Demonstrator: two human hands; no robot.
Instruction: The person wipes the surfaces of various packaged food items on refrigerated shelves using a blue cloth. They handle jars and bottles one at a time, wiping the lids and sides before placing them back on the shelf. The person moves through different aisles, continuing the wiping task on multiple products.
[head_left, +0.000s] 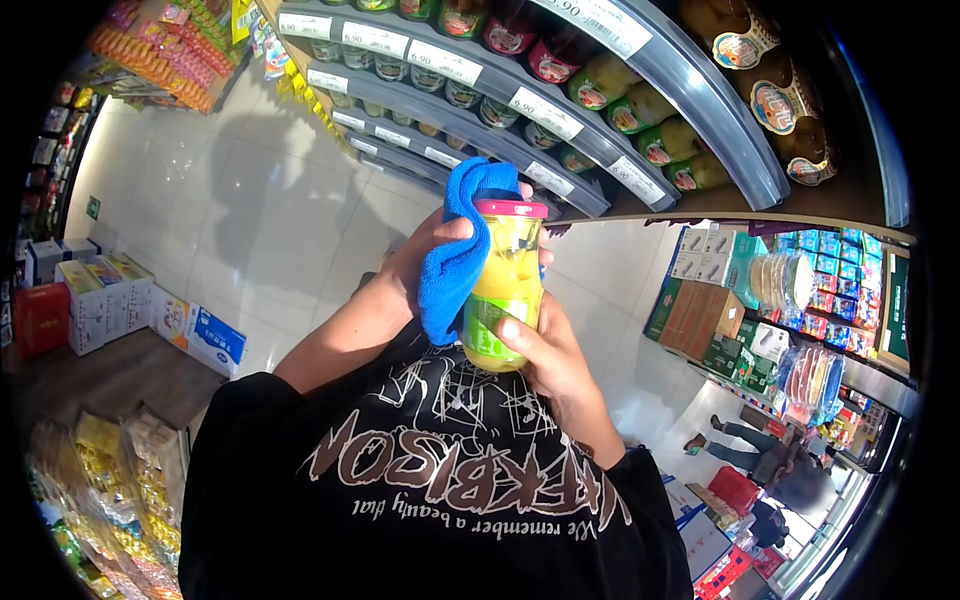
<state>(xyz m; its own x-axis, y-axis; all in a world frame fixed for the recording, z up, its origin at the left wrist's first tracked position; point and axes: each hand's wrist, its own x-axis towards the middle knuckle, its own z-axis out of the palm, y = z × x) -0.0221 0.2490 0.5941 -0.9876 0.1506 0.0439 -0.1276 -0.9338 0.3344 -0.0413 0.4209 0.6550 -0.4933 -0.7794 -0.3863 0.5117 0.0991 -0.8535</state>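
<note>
A glass jar of yellow fruit (510, 262) with a pink-red lid and a green label is held upright before my chest. My right hand (544, 345) grips it low down, with the thumb across the label. A bright blue cloth (456, 255) hangs along the jar's left side and touches it near the lid. My left hand (435, 247) holds this cloth, its thumb pressed on the folds. Some fingertips show behind the jar at its right edge; the rest of those fingers are hidden.
Curved store shelves (480, 82) with price tags and rows of jars rise just ahead. Cartons (112, 292) stand on the left, with bagged goods (112, 480) at the lower left. Stacked boxes (697, 315) line the right. Farther off is another person (780, 457).
</note>
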